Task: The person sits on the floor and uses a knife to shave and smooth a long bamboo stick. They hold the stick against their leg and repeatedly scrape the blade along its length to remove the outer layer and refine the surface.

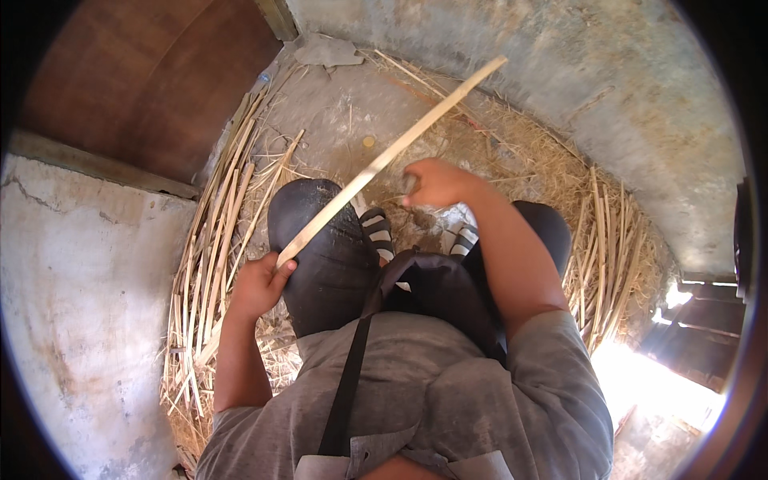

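A long, flat, pale strip of split bamboo or wood [394, 152] slants up and to the right, crossing above my left knee. Near its lower end my left hand [260, 284] is closed around it, thumb on top. Below that hand, a pale piece lies in line with the strip; I cannot tell whether it is the same one. My right hand [438, 182] is just right of the strip's middle, apart from it, with fingers curled inward. Whatever those fingers hold, if anything, is hidden.
Bundles of thin strips lie on the floor at left [216, 232] and right [602, 256]. Straw-like shavings [524, 156] cover the floor along the far wall [560, 56]. A brown panel [152, 80] stands at upper left. A black bag [436, 280] rests on my lap.
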